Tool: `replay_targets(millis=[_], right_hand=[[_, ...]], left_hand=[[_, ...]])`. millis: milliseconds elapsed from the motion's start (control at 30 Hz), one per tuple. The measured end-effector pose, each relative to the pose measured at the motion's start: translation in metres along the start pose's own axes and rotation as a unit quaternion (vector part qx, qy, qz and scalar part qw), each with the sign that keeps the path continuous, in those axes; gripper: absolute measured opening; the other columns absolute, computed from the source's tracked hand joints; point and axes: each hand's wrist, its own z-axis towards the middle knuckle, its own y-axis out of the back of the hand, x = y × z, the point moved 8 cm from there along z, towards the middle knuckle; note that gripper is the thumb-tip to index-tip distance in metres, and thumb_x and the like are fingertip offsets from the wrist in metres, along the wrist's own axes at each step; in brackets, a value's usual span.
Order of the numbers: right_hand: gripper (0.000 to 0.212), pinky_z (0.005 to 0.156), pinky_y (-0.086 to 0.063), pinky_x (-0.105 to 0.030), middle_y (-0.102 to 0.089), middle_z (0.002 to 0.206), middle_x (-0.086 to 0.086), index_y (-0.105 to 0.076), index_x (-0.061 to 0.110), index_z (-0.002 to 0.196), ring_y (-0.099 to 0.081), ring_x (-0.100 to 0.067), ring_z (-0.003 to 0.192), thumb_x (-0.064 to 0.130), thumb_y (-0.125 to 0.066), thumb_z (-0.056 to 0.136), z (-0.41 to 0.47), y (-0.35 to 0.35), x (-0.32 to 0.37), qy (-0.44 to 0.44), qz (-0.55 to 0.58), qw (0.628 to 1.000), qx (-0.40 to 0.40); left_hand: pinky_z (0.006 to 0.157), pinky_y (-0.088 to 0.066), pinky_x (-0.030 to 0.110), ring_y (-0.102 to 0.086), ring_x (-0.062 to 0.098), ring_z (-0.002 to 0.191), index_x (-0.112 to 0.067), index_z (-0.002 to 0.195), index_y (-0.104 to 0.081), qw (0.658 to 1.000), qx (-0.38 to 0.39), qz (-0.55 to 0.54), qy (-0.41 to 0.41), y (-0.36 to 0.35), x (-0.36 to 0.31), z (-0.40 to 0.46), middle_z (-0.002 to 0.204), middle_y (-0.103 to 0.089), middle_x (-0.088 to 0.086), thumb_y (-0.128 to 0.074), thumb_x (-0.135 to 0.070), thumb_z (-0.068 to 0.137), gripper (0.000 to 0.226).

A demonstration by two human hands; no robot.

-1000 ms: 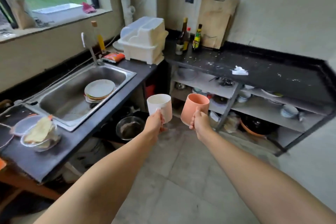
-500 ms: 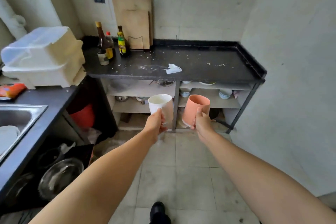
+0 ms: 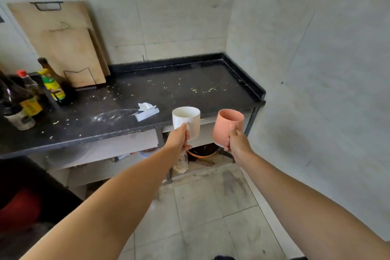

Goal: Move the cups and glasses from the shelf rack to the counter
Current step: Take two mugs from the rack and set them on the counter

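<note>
head view | step: I carry both cups to the bench (image 3: 168, 95) | left hand (image 3: 179, 138) grip pinching white mug (image 3: 186, 121), right hand (image 3: 237, 143) grip pinching pink cup (image 3: 229, 125), both airborne at near edge | next: extend, lower upright onto bare far-right surface

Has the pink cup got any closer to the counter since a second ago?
Yes. The pink cup has come forward and now sits just short of the counter front edge.

Both forearms are bare to the frame's edge, with no sleeve, watch or ring on the left hand (image 3: 178, 138) or right hand (image 3: 238, 143). Nails are short and unpainted.
</note>
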Motion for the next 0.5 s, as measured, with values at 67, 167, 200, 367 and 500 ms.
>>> replay_targets(millis=[67,167,200,367,500], right_hand=[[0.043,0.051,-0.035,-0.027,-0.041,0.066,-0.005,-0.045,0.011,0.093,-0.039,-0.015,0.051,0.047,-0.023,0.100,0.032,0.008,0.008,-0.011,0.002,1.000,-0.004],[0.047,0.057,-0.039,-0.029,-0.042,0.069,-0.004,-0.049,0.013,0.110,-0.041,-0.015,0.055,0.051,-0.024,0.099,0.097,0.019,0.027,-0.007,-0.006,1.000,-0.003],[0.048,0.059,-0.039,-0.030,-0.043,0.070,-0.004,-0.049,0.013,0.112,-0.042,-0.015,0.056,0.052,-0.024,0.099,0.118,0.023,0.033,-0.007,-0.011,1.000,-0.003],[0.038,0.056,-0.040,-0.028,-0.045,0.070,-0.005,-0.045,0.018,0.096,-0.044,-0.016,0.055,0.051,-0.024,0.099,0.214,0.038,0.077,0.011,-0.044,0.999,0.019],[0.034,0.053,-0.041,-0.025,-0.046,0.074,-0.002,-0.037,0.020,0.105,-0.046,-0.015,0.059,0.051,-0.025,0.099,0.274,0.036,0.091,-0.005,-0.046,0.998,0.032]], left_hand=[[0.050,-0.040,0.023,-0.033,0.015,0.051,-0.016,0.061,-0.043,1.000,0.002,0.005,0.009,-0.021,-0.010,0.027,0.063,-0.039,0.000,-0.038,-0.034,0.099,0.042],[0.052,-0.039,0.024,-0.033,0.015,0.053,-0.018,0.062,-0.043,1.000,0.015,-0.001,0.006,-0.059,-0.028,0.077,0.064,-0.040,-0.001,-0.038,-0.035,0.098,0.040],[0.053,-0.039,0.024,-0.033,0.015,0.054,-0.018,0.062,-0.043,1.000,0.015,-0.002,0.003,-0.071,-0.034,0.093,0.064,-0.040,-0.001,-0.038,-0.035,0.098,0.040],[0.058,-0.047,0.025,-0.036,0.015,0.054,-0.017,0.062,-0.042,1.000,-0.009,-0.010,0.010,-0.116,-0.074,0.161,0.064,-0.040,-0.001,-0.038,-0.033,0.098,0.040],[0.062,-0.050,0.025,-0.042,0.013,0.058,-0.015,0.061,-0.043,0.999,-0.036,-0.011,0.031,-0.133,-0.090,0.212,0.067,-0.044,0.000,-0.038,-0.034,0.099,0.043]])
